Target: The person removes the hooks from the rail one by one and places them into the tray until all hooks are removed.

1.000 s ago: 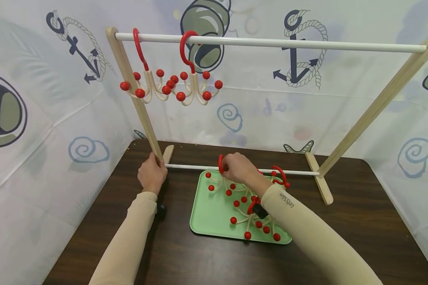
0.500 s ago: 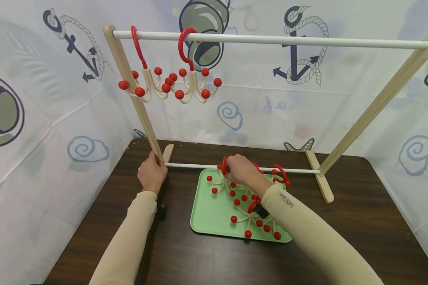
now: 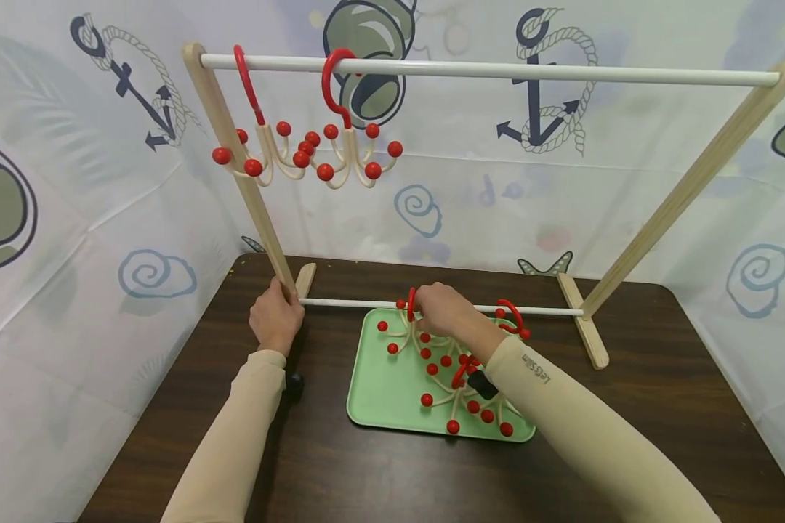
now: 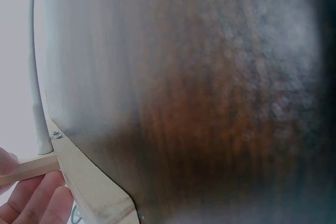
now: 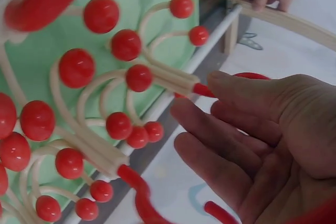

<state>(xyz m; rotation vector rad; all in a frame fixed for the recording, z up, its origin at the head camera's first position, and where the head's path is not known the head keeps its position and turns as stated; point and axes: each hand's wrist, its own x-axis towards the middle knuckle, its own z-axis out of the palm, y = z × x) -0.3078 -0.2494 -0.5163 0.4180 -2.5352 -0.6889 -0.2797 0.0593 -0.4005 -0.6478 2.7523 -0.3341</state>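
My left hand (image 3: 277, 317) grips the foot of the rack's left wooden post (image 3: 248, 196). In the left wrist view, that hand's fingers (image 4: 59, 203) curl round the post (image 4: 31, 169). Over the tray's back edge, my right hand (image 3: 441, 309) holds a multi-armed hanger with red ball tips (image 3: 408, 330) by its red hook. Seen from the right wrist, thumb and forefinger pinch the hook just above the cream stem (image 5: 170, 80); the other fingers are loosely bent. A second hanger (image 5: 97, 153) lies beside it. The green tray (image 3: 379, 396) holds several more, partly hidden by my right arm.
Two such hangers, a left one (image 3: 268, 145) and a right one (image 3: 348, 145), hang from the white top rod (image 3: 530, 71). A lower rod (image 3: 340, 303) runs behind the tray, and the right post (image 3: 687, 189) slants up from its wooden foot (image 3: 585, 327). Dark tabletop (image 3: 340, 479) surrounds the tray.
The hanger in my right hand has turned a little, its hook shifting slightly right. My left hand stays on the post. The head view has moved slightly.
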